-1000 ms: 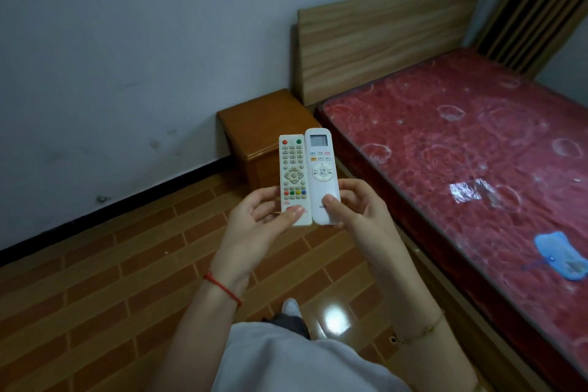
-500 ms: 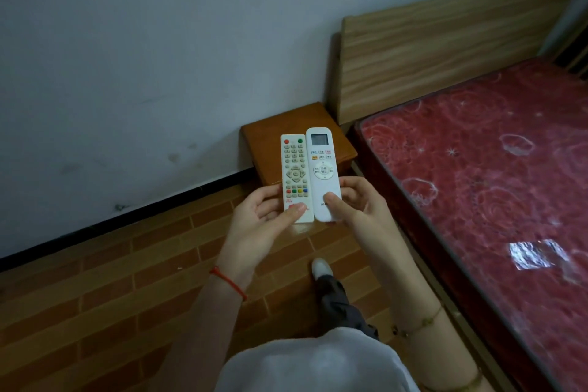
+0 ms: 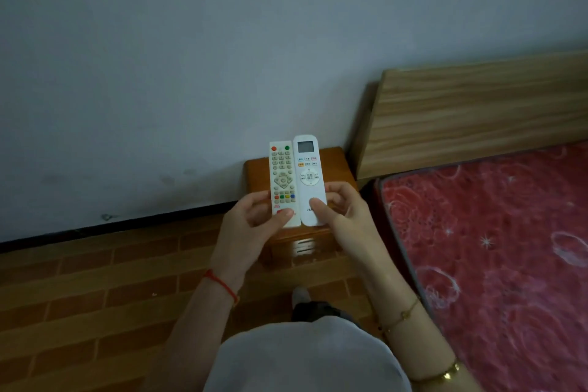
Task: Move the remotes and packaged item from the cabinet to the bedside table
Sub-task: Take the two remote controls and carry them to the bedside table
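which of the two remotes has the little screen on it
The rounded white remote, held in the right hand. It has a grey display at its top; the number-key remote in the left hand has none, only red and green buttons there.

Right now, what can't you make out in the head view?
- Bedside table: most of its top is hidden behind both remotes and the hands.
- Display remote: button labels too small to read; right hand covers its lower part.
- Packaged item: not in view.
- Bed: cut off by the right edge.
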Available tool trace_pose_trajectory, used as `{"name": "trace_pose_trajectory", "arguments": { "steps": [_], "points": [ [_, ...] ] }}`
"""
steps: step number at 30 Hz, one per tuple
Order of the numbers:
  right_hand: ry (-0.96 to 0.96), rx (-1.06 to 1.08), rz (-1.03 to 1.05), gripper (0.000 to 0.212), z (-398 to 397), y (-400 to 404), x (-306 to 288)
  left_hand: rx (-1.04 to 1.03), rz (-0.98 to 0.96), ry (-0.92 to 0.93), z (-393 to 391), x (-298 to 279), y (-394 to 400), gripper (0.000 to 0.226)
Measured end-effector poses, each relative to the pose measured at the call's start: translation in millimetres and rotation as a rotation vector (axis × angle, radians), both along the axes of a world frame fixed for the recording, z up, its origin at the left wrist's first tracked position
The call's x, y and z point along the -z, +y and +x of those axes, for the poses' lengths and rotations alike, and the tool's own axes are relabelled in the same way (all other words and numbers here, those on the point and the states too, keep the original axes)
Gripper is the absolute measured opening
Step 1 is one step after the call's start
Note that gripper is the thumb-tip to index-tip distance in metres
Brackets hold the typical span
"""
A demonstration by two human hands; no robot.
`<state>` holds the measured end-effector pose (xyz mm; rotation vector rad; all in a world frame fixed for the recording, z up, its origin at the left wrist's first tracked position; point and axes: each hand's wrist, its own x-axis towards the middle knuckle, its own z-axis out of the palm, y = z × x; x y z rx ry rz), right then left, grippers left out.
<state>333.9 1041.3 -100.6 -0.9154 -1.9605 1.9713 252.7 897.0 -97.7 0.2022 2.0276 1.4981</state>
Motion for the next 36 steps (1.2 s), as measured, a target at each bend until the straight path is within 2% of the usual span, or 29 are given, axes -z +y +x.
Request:
{"name": "trace_pose_trajectory", "arguments": {
  "steps": [5, 12, 18, 27, 32, 36],
  "points": [
    [-0.025, -0.046, -0.02, 0.027, -52.3, 57.8, 18.2, -0.074, -0.04, -0.041, -46.8, 17.8, 56.2, 0.045],
    [-0.091, -0.066, -0.092, 0.026, -109.0, 101.3, 73.6, -0.114, -0.085, -0.134, -98.9, 62.6, 100.9, 0.033],
    [-0.147, -0.073, -0.131, 0.025, -161.2, 123.4, 134.7, -0.143, -0.107, -0.169, -147.5, 120.2, 126.1, 0.04],
    [-0.289, -0.115, -0.07, 0.024, -227.3, 138.0, 277.5, -0.171, -0.217, -0.187, -202.9, 268.5, 141.3, 0.036],
    [-0.356, -0.117, -0.037, 0.027, -243.9, 136.5, 370.3, -0.17, -0.31, -0.186, -218.8, 360.6, 139.2, 0.049],
    [-0.429, -0.14, -0.013, 0.024, -250.1, 130.4, 425.5, -0.157, -0.359, -0.174, -223.6, 419.1, 135.1, 0.048]
  ]
}}
